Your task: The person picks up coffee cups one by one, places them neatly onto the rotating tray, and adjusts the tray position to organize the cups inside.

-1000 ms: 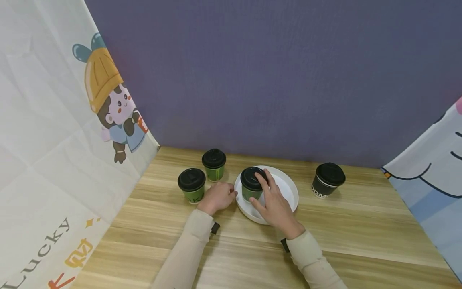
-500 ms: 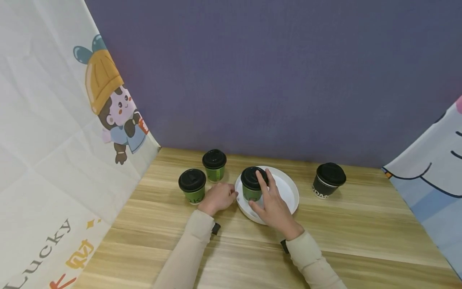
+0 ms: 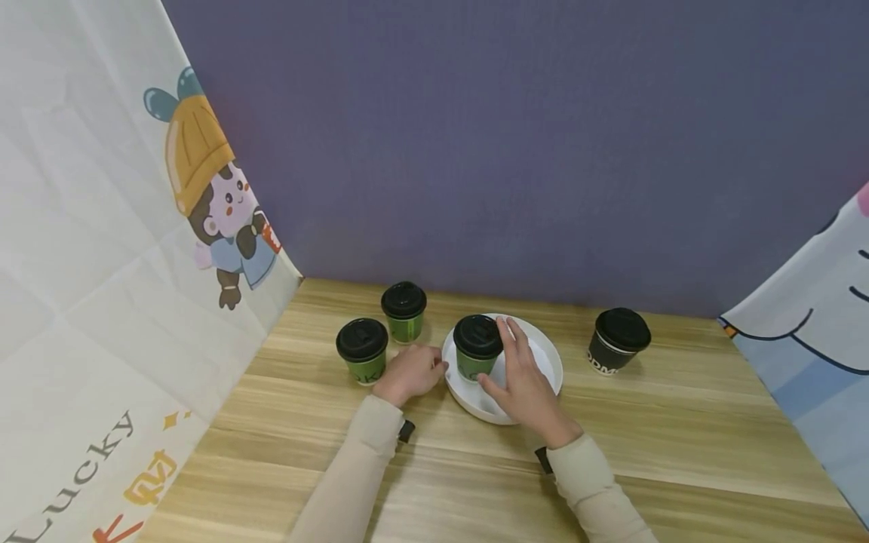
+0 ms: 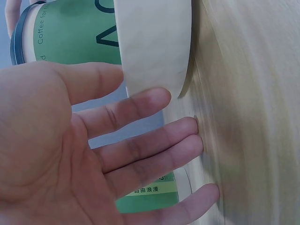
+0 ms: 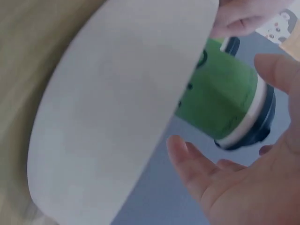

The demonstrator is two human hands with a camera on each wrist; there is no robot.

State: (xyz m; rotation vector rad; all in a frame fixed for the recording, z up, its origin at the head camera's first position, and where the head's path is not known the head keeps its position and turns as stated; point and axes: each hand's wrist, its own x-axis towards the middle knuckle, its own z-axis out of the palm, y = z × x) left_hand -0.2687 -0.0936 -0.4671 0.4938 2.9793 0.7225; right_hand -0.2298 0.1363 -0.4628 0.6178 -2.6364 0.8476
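Observation:
A green paper coffee cup with a black lid [image 3: 478,339] stands upright on a round white tray [image 3: 545,369]. Beside it is my right hand [image 3: 529,392], fingers spread and the thumb in front of the cup; in the right wrist view a gap shows between that hand and the cup [image 5: 225,93]. My left hand [image 3: 410,373] is at the tray's left rim. The left wrist view shows its fingers nearly straight, with thumb and index fingertips [image 4: 157,97] right at the tray's wall [image 4: 154,42].
Two more green lidded cups stand left of the tray, one near my left hand [image 3: 363,351] and one farther back [image 3: 403,313]. A black lidded cup [image 3: 616,341] stands to the right. A dark backdrop [image 3: 475,151] rises behind the wooden table [image 3: 475,483].
My right hand has drawn off the cup's lid to the right, its fingertips now beside the lid instead of over it. The left hand and the cups stay put.

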